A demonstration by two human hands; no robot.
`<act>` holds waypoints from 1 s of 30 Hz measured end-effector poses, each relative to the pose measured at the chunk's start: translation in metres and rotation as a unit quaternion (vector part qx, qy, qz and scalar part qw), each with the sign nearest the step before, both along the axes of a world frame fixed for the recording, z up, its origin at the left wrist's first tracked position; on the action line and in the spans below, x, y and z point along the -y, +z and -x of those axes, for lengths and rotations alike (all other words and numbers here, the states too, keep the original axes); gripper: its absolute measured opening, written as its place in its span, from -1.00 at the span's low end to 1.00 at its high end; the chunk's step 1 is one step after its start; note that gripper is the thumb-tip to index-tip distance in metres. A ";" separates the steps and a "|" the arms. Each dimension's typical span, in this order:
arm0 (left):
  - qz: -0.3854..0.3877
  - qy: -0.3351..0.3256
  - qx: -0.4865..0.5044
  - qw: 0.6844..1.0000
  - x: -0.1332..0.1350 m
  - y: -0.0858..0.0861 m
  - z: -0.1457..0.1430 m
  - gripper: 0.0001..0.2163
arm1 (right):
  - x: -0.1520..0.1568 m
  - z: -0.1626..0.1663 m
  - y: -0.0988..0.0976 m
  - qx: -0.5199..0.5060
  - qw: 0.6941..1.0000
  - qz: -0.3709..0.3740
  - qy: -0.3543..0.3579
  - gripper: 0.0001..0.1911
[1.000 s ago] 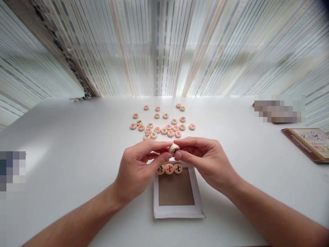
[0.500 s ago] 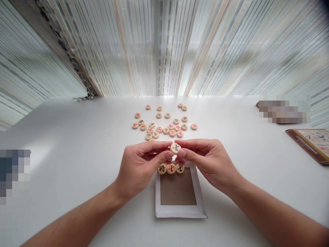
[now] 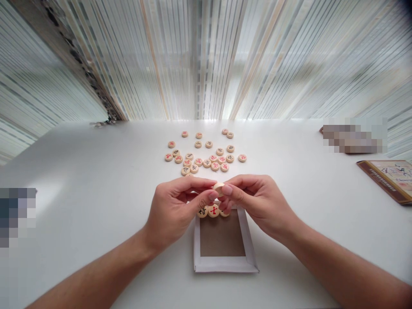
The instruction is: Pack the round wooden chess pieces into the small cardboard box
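Between the fingertips of my left hand [image 3: 177, 210] and my right hand [image 3: 257, 206] is a round wooden Chinese chess piece [image 3: 219, 188], tilted so that its pale rim shows and its character does not. Both hands are closed in a pinch on it, above the far end of a shallow white box [image 3: 225, 265] with a brown bottom. Three pieces lie in a row along that far end: a black-marked piece [image 3: 202, 211], a red-marked piece [image 3: 213, 210] and another piece [image 3: 224, 213] partly covered by my right fingers.
Several loose chess pieces [image 3: 207, 163] with red or black characters lie scattered beyond my hands on the white table [image 3: 96, 171]. A printed brown box lid [image 3: 386, 182] rests at the right. Striped curtains [image 3: 206, 60] hang behind the table's far edge.
The held piece has turned in my fingers; its black character, visible before, is now out of sight. My right fingers have dropped slightly over the rightmost piece in the box.
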State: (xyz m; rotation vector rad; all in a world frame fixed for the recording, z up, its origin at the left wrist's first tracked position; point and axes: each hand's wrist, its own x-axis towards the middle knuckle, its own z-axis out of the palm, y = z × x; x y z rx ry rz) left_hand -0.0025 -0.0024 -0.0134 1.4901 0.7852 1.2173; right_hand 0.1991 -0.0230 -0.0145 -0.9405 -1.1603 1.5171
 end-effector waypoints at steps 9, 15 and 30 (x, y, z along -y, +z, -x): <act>0.015 -0.042 -0.007 0.999 0.003 -0.005 0.001 -0.69 | -0.001 0.000 0.001 -0.029 0.997 0.065 0.042 -0.77; -0.011 -0.074 -0.031 0.997 0.002 -0.005 0.001 -0.71 | -0.001 0.000 0.002 -0.022 0.996 0.082 0.034 -0.69; 0.006 -0.065 -0.043 0.997 0.001 -0.003 0.002 -0.73 | -0.001 -0.001 0.002 -0.044 0.996 0.054 0.055 -0.72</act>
